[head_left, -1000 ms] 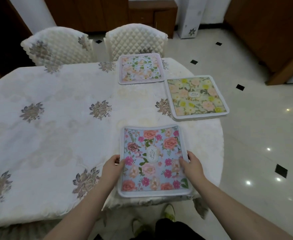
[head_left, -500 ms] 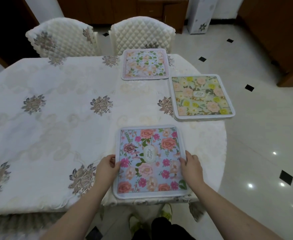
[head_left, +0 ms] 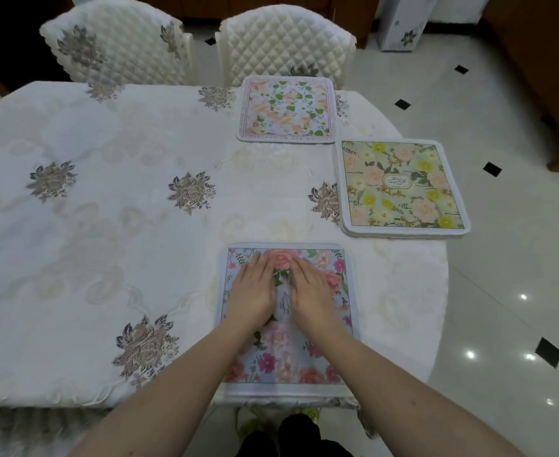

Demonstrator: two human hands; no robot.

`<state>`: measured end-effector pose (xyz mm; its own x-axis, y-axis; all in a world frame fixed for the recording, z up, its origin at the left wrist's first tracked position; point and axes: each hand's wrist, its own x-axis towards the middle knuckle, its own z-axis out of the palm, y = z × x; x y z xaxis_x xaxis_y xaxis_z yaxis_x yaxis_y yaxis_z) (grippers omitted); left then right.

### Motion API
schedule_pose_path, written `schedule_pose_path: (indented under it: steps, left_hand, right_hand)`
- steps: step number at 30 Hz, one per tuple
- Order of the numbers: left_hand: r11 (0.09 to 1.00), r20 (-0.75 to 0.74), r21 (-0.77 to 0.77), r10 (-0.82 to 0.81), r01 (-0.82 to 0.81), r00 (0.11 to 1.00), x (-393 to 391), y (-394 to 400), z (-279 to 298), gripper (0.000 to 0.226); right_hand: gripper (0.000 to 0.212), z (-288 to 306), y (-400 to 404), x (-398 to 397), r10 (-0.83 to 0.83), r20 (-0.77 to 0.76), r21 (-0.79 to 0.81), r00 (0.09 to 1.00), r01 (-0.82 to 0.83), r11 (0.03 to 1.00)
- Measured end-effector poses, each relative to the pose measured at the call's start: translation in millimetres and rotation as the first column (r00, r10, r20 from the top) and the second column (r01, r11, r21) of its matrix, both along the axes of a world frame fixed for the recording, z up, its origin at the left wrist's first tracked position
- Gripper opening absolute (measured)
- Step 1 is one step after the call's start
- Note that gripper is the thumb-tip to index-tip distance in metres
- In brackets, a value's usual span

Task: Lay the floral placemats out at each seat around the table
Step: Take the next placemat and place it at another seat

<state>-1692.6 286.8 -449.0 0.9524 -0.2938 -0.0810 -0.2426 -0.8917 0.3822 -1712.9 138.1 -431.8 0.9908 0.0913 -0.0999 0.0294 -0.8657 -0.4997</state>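
Observation:
A blue placemat with pink and red flowers (head_left: 284, 361) lies flat at the table's near edge, right in front of me. My left hand (head_left: 255, 291) and my right hand (head_left: 311, 293) rest palm down side by side on its middle, fingers straight. A yellow-green floral placemat (head_left: 400, 189) lies at the table's right edge and juts slightly over it. A pink-bordered placemat with green leaves (head_left: 286, 110) lies at the far edge in front of a chair.
The table (head_left: 106, 225) wears a white cloth with embroidered flower patches. Two quilted white chairs (head_left: 284, 44) (head_left: 116, 47) stand at the far side. Glossy tiled floor (head_left: 515, 291) spreads to the right, with wooden cabinets beyond it.
Both hands left the blue placemat's side edges and moved inward onto its middle, now lying flat on it. The mat itself sits flat where it was set.

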Motion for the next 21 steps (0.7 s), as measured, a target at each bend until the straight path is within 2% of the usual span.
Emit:
schedule_pose_path:
  steps: [3, 6, 11, 15, 18, 21]
  left_hand:
    - [0.975, -0.034, 0.178, -0.127, 0.131, 0.991, 11, 0, -16, 0.057]
    - [0.968, -0.020, 0.191, -0.161, 0.162, 0.987, 18, 7, -21, 0.056]
    - [0.982, -0.015, 0.165, -0.088, 0.089, 0.996, 32, 31, -22, 0.066]
    - [0.982, -0.022, 0.186, -0.039, 0.042, 0.999, 38, 50, -21, 0.069]
    - [0.979, -0.019, 0.201, -0.019, 0.023, 1.000, 39, 55, -21, 0.070]
    - [0.972, -0.045, 0.230, 0.068, -0.056, 0.997, 44, 66, -20, 0.070]
  right_hand:
    - [0.058, -14, 7, 20, 0.044, -0.037, -0.082, 0.998, -0.046, 0.996]
    - [0.058, -31, 4, 24, 0.098, -0.052, -0.241, 0.994, -0.107, 0.965]
    - [0.065, -35, -12, 27, 0.036, -0.033, -0.292, 0.999, -0.044, 0.956]
    - [0.073, -35, -26, 26, 0.047, -0.062, -0.288, 0.997, -0.062, 0.956]
    - [0.073, -35, -38, 24, -0.044, -0.069, -0.278, 0.997, 0.023, 0.960]
    - [0.068, -33, -56, 20, -0.140, -0.059, -0.299, 0.988, 0.117, 0.947]
